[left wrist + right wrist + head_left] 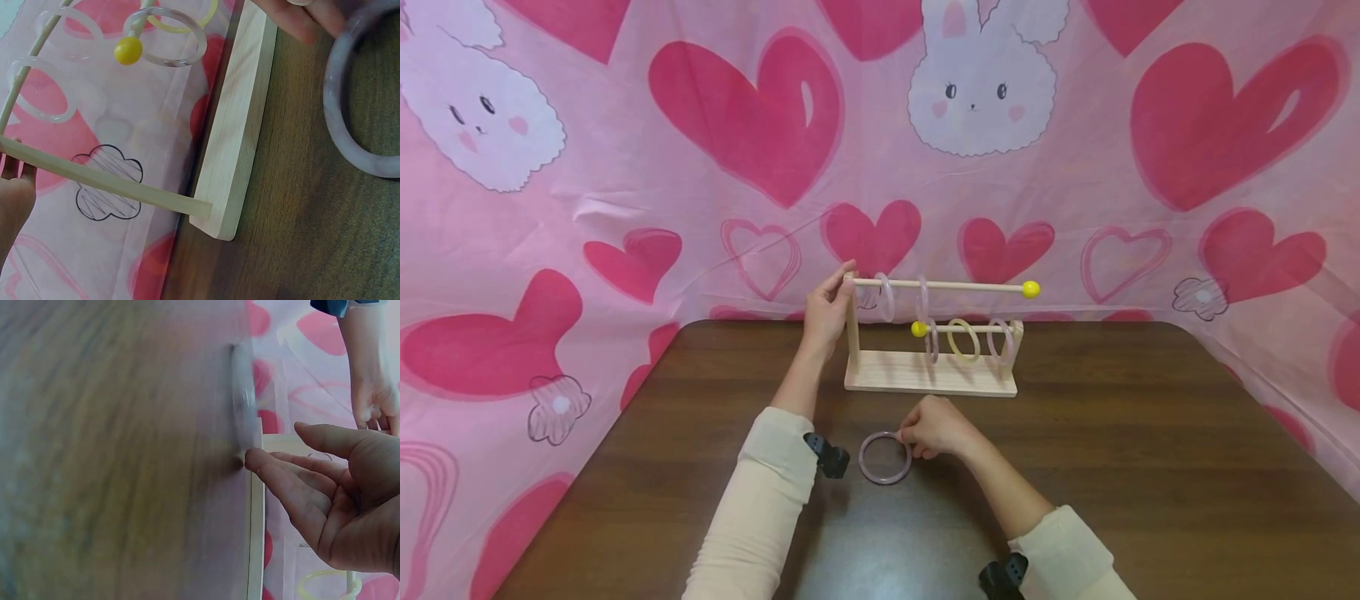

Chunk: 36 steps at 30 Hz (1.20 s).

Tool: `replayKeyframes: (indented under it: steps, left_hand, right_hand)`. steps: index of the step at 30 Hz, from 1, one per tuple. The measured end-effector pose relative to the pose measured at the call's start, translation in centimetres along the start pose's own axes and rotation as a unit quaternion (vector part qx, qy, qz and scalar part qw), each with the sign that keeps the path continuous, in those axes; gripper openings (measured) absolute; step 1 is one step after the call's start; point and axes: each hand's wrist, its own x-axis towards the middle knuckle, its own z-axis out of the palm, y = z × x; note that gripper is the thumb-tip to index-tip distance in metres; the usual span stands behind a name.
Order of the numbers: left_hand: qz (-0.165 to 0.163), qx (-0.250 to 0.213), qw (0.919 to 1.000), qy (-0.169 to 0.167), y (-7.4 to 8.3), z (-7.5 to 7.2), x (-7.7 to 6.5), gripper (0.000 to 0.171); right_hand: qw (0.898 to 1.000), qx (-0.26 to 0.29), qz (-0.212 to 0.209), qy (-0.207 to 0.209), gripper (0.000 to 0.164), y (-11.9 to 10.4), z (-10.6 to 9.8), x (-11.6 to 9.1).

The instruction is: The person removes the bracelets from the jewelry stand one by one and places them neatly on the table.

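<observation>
A wooden bangle rack [931,375] stands on the table, with a tall upright at left and a shorter one at right. My left hand [828,312] grips the top of the tall upright, the thumb in front and fingers behind. A purplish-grey bangle [862,462] lies flat on the table in front of the rack. My right hand [942,427] is at its right edge; in the right wrist view a fingertip [253,457] touches the bangle [242,394] and the thumb [325,439] stands apart. In the left wrist view the bangle [337,119] shows partly.
Two pale bangles hang on the upper bar [970,287], which ends in a yellow ball [1031,289]. The lower bar carries a mauve bangle [932,354], a yellow bangle [976,348] and a pale pink bangle [992,348]. Behind the brown table [1150,467] hangs a pink heart-patterned cloth [880,175].
</observation>
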Motion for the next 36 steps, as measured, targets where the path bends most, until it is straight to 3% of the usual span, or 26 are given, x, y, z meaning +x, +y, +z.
replayKeyframes:
  steps: [10,17,24,28,32,36]
  left_hand:
    - [0.004,-0.003,1.0000,0.002,0.0,0.1,-0.1,0.034]
    - [0.000,-0.002,1.0000,-0.001,0.0,0.0,-0.1,0.034]
    - [-0.002,0.000,1.0000,-0.003,0.1,-0.1,-0.1,0.035]
    - [-0.002,-0.006,1.0000,-0.003,0.1,-0.1,0.0,0.035]
    - [-0.001,-0.010,0.9999,-0.004,0.1,-0.1,0.1,0.035]
    - [0.001,-0.011,0.9999,-0.002,0.1,0.0,0.0,0.034]
  right_hand:
    - [1.000,0.008,-0.004,0.015,0.013,-0.3,-1.1,-0.1]
    - [0.998,0.043,-0.014,0.053,0.014,-0.3,-2.1,0.0]
    - [0.994,0.031,-0.041,0.092,0.019,-0.5,-3.1,0.3]
    - [0.988,0.044,-0.059,0.137,0.022,-0.7,-3.3,0.4]
    - [0.975,0.080,-0.073,0.195,0.024,-0.8,-3.5,0.5]
    - [0.964,0.124,-0.078,0.223,0.027,-1.0,-3.7,0.5]
